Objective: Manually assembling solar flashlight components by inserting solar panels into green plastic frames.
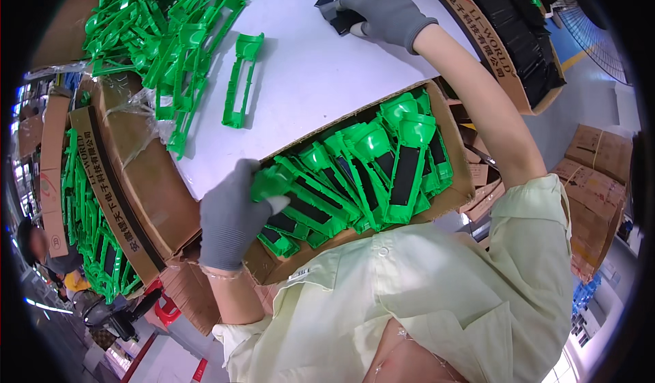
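My left hand (235, 214), in a grey glove, is closed on the rounded end of a green plastic frame (274, 181), over the left end of a cardboard box (458, 158). Inside that box lie several green frames with dark panels (405, 171) set in them, tilted side by side. Up at the far side of the white table, my gloved right hand (390, 17) has its fingers and thumb around a black panel (332, 1). Other black panels lie beside and under it, so how many it grips is unclear.
A lone green frame without a panel (235, 91) lies on the white table (286, 76). Left of it is a tangled heap of green frames (164, 35). Another box (116, 199) of frames stands at left, and a box of black pieces (518, 49) at far right.
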Tool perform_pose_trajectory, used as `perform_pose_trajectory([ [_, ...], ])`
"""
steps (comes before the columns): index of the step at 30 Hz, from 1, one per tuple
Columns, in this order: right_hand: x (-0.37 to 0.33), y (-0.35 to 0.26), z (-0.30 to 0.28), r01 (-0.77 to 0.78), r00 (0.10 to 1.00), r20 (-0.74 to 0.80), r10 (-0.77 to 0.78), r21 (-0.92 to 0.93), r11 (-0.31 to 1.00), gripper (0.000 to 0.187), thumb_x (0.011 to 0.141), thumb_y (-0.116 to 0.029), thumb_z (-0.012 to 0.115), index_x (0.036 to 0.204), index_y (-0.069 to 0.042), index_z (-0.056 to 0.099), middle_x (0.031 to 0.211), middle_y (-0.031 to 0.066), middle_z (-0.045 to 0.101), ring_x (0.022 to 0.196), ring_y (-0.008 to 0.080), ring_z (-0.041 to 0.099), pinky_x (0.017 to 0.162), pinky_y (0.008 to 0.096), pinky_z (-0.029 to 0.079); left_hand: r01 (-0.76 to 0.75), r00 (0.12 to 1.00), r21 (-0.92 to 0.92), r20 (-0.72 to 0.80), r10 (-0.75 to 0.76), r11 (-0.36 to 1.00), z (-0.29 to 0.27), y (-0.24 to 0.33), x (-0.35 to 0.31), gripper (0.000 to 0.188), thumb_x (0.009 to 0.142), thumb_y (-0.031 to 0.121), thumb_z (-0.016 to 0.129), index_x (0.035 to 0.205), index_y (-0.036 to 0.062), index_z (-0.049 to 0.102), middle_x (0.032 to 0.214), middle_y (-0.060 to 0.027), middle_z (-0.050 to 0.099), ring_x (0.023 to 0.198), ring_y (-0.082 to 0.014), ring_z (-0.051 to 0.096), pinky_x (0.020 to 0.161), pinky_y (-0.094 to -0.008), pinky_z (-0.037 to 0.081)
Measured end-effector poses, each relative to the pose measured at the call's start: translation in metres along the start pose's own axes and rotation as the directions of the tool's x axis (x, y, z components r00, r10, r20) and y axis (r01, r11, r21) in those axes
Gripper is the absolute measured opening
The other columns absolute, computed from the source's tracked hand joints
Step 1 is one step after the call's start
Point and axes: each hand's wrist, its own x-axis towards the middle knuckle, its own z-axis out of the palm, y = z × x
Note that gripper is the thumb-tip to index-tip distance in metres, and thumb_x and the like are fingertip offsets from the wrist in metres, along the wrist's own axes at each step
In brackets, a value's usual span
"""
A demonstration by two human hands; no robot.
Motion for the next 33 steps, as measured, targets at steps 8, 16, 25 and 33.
perform_pose_trajectory([
  [8, 0.018, -0.002, -0.013, 0.045, 0.984, 0.171, -0.047, 0.016, 0.999, 0.028, 0.074, -0.02, 0.067, 0.1, -0.013, 0.062, 0.097, 0.0067, 0.062, 0.085, 0.0265, 0.063, 0.077, 0.0357, 0.05, -0.365, 0.816, 0.233, -0.385, 0.43, 0.901, -0.028, -0.027, 0.157, 0.058, 0.072, -0.001, 0.057, 0.126, 0.0162, 0.05, 0.123, -0.0109, 0.055, 0.108, -0.0307, 0.055, 0.09, -0.0381, 0.046],
  [16, -0.034, -0.013, -0.039, -0.024, 0.993, -0.08, 0.085, 0.573, 0.819, 0.032, 0.075, -0.029, 0.071, 0.096, -0.005, 0.065, 0.075, 0.0039, 0.059, 0.066, 0.0152, 0.057, 0.063, 0.0287, 0.046, -0.393, 0.829, 0.535, -0.145, 0.539, 0.748, -0.011, -0.025, 0.193, 0.044, 0.076, -0.002, 0.049, 0.116, 0.0156, 0.053, 0.102, -0.0086, 0.057, 0.096, -0.03, 0.057, 0.075, -0.0414, 0.049],
  [25, -0.104, -0.051, -0.088, -0.332, 0.923, 0.26, 0.282, 0.911, 0.245, 0.022, 0.086, -0.015, 0.061, 0.104, -0.005, 0.054, 0.071, 0.0023, 0.061, 0.055, 0.003, 0.055, 0.046, 0.0162, 0.039, -0.129, 0.841, 0.46, -0.419, 0.342, 0.879, -0.058, -0.021, 0.081, 0.018, 0.074, 0.003, 0.061, 0.091, 0.0101, 0.061, 0.084, -0.0105, 0.063, 0.074, -0.0313, 0.062, 0.061, -0.0347, 0.052],
  [33, -0.13, -0.09, -0.106, -0.297, 0.938, 0.302, 0.172, 0.953, -0.055, 0.021, 0.089, -0.013, 0.054, 0.106, -0.001, 0.053, 0.07, 0.0042, 0.061, 0.061, 0.0078, 0.063, 0.046, 0.0159, 0.04, -0.125, 0.963, -0.958, -0.18, -0.202, 0.257, 0.004, 0.016, 0.019, 0.023, 0.084, 0.001, 0.061, 0.107, -0.0032, 0.064, 0.093, -0.0115, 0.067, 0.073, -0.0186, 0.067, 0.059, -0.0235, 0.053],
])
